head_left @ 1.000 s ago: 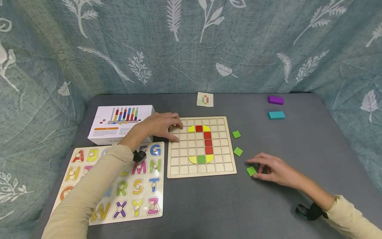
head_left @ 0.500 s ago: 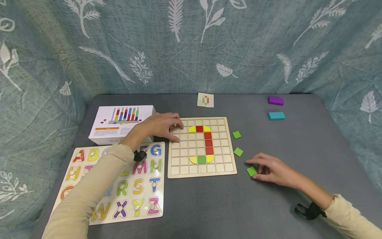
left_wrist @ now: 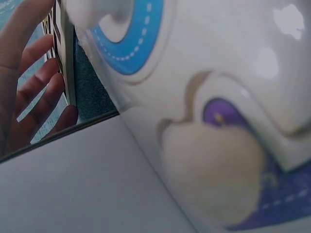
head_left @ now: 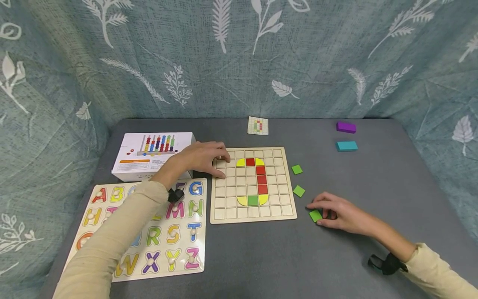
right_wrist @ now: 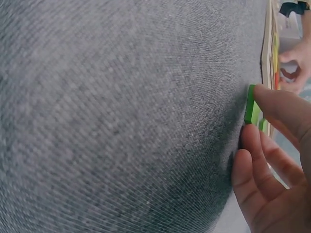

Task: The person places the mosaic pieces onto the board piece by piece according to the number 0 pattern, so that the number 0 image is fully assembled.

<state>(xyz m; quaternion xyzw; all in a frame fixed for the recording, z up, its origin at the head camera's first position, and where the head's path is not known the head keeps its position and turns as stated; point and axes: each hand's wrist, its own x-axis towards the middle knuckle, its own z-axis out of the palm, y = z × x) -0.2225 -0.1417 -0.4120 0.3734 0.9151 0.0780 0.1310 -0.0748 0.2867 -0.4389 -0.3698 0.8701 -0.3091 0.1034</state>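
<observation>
A wooden grid board [head_left: 228,195] lies in the middle of the grey table and carries yellow, red and green tiles in a curved column. My left hand [head_left: 218,162] rests with relaxed fingers on the board's top left corner; its fingers [left_wrist: 34,97] also show in the left wrist view. Right of the board, my right hand [head_left: 326,212] pinches a flat green square tile [head_left: 315,216] that lies on the table. The right wrist view shows this green tile [right_wrist: 250,104] on edge between a fingertip and the thumb.
Two more green tiles [head_left: 296,169] [head_left: 298,191] lie by the board's right edge. A pattern card [head_left: 257,126] sits behind the board, with a purple block [head_left: 345,127] and a teal block [head_left: 346,146] at the far right. A white box [head_left: 153,155] and an alphabet puzzle [head_left: 160,232] lie left.
</observation>
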